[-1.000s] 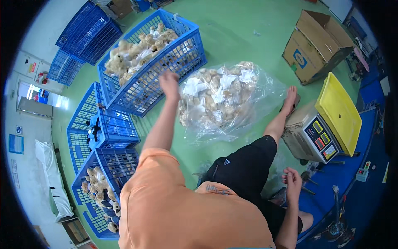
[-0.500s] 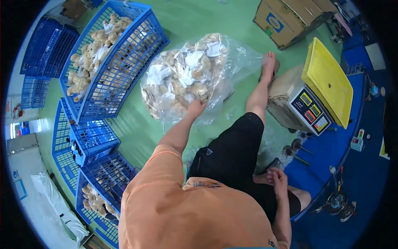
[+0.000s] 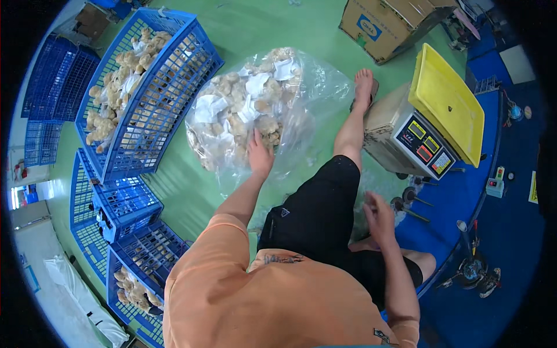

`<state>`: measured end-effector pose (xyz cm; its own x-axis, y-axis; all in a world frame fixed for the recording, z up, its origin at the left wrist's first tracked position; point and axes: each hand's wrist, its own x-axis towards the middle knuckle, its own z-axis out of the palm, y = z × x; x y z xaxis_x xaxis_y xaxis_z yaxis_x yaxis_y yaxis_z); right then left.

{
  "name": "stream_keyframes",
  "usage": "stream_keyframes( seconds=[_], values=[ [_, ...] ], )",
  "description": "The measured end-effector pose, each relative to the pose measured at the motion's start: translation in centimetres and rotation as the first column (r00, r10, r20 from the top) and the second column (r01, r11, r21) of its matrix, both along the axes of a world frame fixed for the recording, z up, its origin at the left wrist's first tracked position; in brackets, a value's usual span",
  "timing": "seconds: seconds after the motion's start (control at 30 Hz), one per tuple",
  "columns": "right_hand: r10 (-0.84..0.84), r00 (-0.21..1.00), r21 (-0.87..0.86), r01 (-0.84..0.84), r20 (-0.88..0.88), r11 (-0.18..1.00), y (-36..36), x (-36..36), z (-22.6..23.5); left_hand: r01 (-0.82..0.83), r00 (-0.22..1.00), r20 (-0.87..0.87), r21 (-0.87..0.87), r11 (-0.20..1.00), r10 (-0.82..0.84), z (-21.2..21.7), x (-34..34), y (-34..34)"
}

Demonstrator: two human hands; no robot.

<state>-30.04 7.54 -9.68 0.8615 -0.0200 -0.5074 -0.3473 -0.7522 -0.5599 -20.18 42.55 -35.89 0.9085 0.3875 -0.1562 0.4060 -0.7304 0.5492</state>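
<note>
A clear plastic bag [image 3: 301,124] full of tan plush toys [image 3: 223,87] lies on the floor in front of me. White cloth-like or paper pieces [image 3: 210,108] show among the toys. My left hand [image 3: 260,155] rests on the near side of the bag, its fingers stretched out toward the toys and holding nothing. Over my bent right leg, my right hand [image 3: 380,219] hangs in the air with fingers apart and nothing in it. Nearest to that hand are black-capped metal feet or rods [image 3: 409,200] beside the scale.
A blue crate [image 3: 156,101] heaped with similar plush toys stands at the left, more blue crates [image 3: 127,209] nearer me. On the right is a weighing scale [image 3: 426,145] with a yellow tray [image 3: 449,104]. A cardboard box [image 3: 380,32] sits behind it; a blue-topped surface [image 3: 447,232] runs along the right.
My left hand has gone from curled fingers on the bag's near edge to outstretched fingers, slightly left. My right hand has lifted forward from my thigh and spread. The view has shifted slightly.
</note>
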Motion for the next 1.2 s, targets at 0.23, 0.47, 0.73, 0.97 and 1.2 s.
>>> stream_keyframes(
  seconds=[0.23,0.47,0.73,0.97,1.2],
  values=[
    [0.577,0.595,-0.246,-0.545,0.559,0.801,9.3,9.4,-3.4,0.152,0.981,-0.075,-0.284,0.947,-0.180,11.6,5.6,5.1],
    [0.789,0.490,-0.433,-0.660,0.371,0.613,16.6,11.3,-8.5,0.135,0.977,0.170,-0.024,0.990,-0.130,10.7,10.2,18.7],
    [0.811,0.508,-0.401,-0.705,0.289,0.585,13.8,11.6,-13.3,-0.025,0.998,0.057,0.054,0.998,0.022,2.4,13.2,23.6],
    [0.439,0.894,0.318,-0.442,0.085,0.839,15.8,11.5,-7.7,0.059,0.992,-0.122,0.184,0.981,-0.037,-6.2,10.0,31.1],
    [0.312,0.931,0.600,-0.140,-0.192,0.787,17.8,6.2,-6.2,-0.127,0.969,-0.244,-0.412,0.902,0.025,6.6,0.9,26.9]
  ],
)
